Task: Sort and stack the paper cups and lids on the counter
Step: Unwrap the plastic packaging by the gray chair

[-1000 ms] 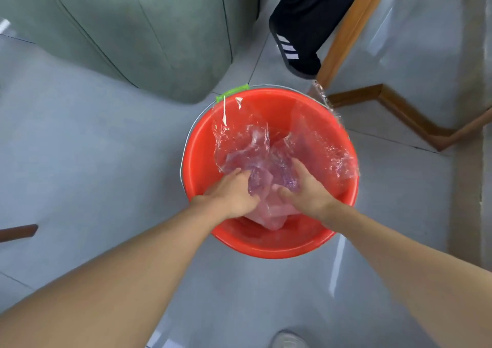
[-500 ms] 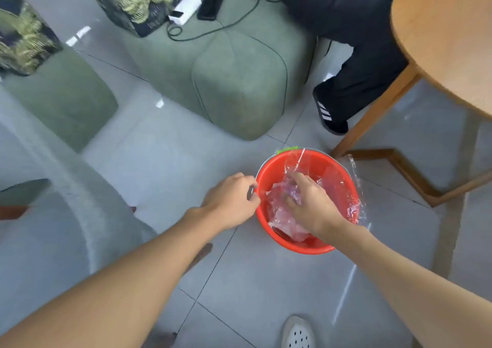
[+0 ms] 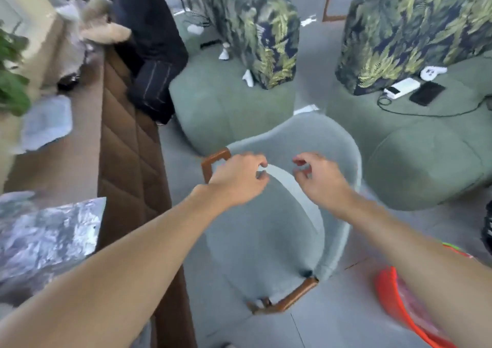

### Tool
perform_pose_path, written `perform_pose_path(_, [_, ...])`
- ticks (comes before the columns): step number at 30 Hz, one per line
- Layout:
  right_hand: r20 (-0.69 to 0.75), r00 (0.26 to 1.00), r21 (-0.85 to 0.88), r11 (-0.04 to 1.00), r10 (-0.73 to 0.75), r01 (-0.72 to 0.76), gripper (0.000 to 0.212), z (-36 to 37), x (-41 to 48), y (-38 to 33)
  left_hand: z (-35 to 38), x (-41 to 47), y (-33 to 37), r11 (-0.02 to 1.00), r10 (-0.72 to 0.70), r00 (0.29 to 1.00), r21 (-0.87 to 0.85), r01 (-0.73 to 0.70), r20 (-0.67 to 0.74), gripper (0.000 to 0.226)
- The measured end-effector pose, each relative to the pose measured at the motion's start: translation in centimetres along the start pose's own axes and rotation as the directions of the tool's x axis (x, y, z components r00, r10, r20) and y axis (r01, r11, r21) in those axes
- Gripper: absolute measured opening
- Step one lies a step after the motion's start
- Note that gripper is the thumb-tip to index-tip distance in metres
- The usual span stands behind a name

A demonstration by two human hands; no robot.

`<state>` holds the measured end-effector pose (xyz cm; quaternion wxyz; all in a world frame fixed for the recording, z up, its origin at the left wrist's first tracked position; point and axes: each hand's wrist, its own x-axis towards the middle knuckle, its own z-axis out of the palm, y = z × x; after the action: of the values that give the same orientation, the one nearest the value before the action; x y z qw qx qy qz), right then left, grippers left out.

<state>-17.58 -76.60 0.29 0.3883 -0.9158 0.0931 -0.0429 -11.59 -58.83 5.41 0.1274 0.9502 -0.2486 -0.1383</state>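
Left hand (image 3: 237,181) and right hand (image 3: 322,182) are empty, loosely curled, apart over chair (image 3: 261,244). Cups and lids not identifiable — counter (image 3: 61,166) holds blurred packs (image 3: 45,230). Turn left, locate first.

Chair (image 3: 261,241) at centre. Counter (image 3: 61,166) left of it, bag (image 3: 45,236) on top. Bucket (image 3: 386,294) on the floor right of the chair. Left ottoman (image 3: 226,108) and right ottoman (image 3: 426,156) behind the chair, phone (image 3: 427,93) on the right one.
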Motion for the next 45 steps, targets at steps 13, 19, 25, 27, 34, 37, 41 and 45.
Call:
perform_pose_path(13, [0.362, 0.845, 0.13, 0.919, -0.393, 0.372, 0.018, 24.5, 5.4, -30.3, -10.7, -17.7, -31.6, 0.859, -0.512, 0.828, -0.132, 0.495, -0.23, 0.024])
perform_pose_path(19, [0.546, 0.693, 0.188, 0.874, -0.472, 0.448, 0.02, 33.7, 5.0, -34.6, -7.4, -23.6, -38.1, 0.709, -0.705, 0.682, -0.166, 0.686, -0.194, 0.023])
perform_pose_path(25, [0.669, 0.56, 0.15, 0.827, -0.489, 0.542, 0.034, 42.9, 6.5, -34.8, 0.4, -26.3, -42.2, 0.493, -0.87, 0.461, -0.318, 0.81, -0.175, 0.038])
perform_pose_path(27, [0.674, 0.571, 0.105, 0.825, -0.47, 0.556, 0.047, 46.0, 7.4, -34.5, 2.9, -26.6, -43.4, 0.461, -0.887, 0.428, -0.384, 0.8, -0.175, 0.046])
perform_pose_path(34, [0.579, 0.68, 0.05, 0.852, -0.45, 0.521, 0.087, 54.3, 10.1, -34.3, 8.6, -27.6, -47.2, 0.406, -0.907, 0.4, -0.539, 0.738, -0.136, 0.056])
perform_pose_path(37, [0.644, 0.659, -0.022, 0.852, -0.388, 0.524, 0.109, 56.5, 10.4, -34.2, 9.6, -27.8, -47.9, 0.386, -0.916, 0.38, -0.529, 0.756, -0.126, 0.06])
perform_pose_path(41, [0.608, 0.678, -0.183, 0.759, -0.412, 0.625, 0.115, 58.0, 10.1, -33.6, 9.9, -27.5, -48.0, 0.402, -0.915, 0.371, -0.46, 0.792, -0.161, 0.062])
perform_pose_path(45, [0.561, 0.687, -0.223, 0.715, -0.462, 0.663, 0.091, 57.8, 10.9, -32.0, 9.7, -26.9, -48.1, 0.399, -0.917, 0.361, -0.38, 0.835, -0.17, 0.065])
